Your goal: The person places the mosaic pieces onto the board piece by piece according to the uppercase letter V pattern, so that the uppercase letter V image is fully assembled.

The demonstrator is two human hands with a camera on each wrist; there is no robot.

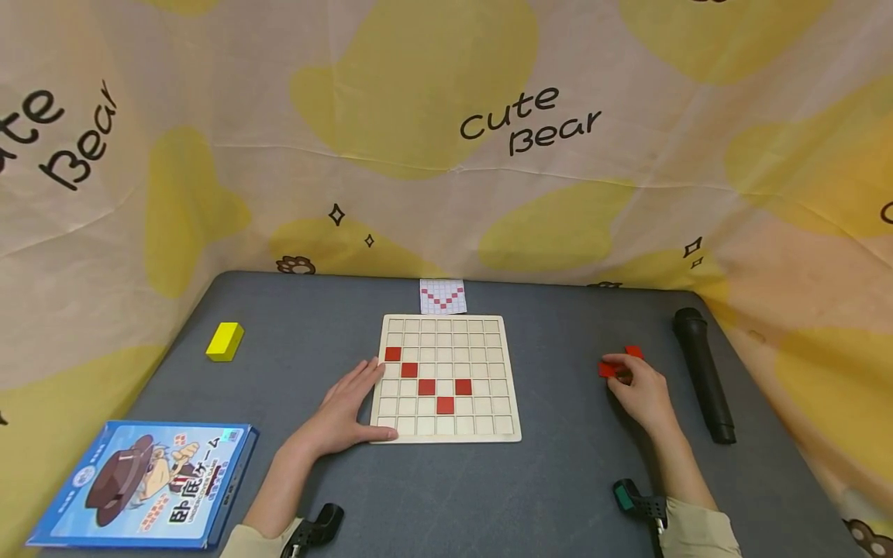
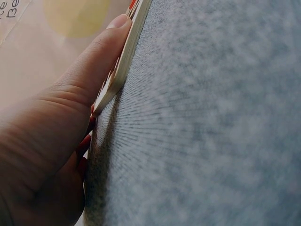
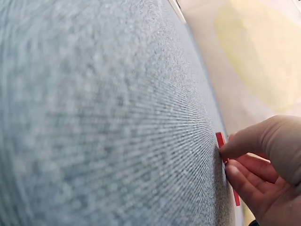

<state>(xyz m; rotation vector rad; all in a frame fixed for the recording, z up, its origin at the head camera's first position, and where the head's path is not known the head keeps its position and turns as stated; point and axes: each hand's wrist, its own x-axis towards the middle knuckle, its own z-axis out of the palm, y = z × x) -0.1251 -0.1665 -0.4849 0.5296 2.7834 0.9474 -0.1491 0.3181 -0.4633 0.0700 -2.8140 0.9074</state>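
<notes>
A cream grid board (image 1: 446, 439) lies flat on the table, with several red square tiles (image 1: 445, 405) in its cells forming a slanting line that turns up at the right. My left hand (image 1: 342, 415) steadies the board's left side, fingers extended along the edge and thumb (image 2: 101, 56) over the near left corner. Off to the right, my right hand (image 1: 638, 391) pinches a red tile (image 3: 220, 140) between thumb and fingertips, low over the table. A second red tile (image 1: 633, 351) lies just behind those fingers, partly hidden by the hand in the right wrist view.
Behind the board is a small pattern card (image 1: 443, 297) with a red V of squares. A yellow block (image 1: 225, 342) stands at the back left and a blue game box (image 1: 143, 484) at the front left. Right of my right hand lies a black microphone (image 1: 703, 376).
</notes>
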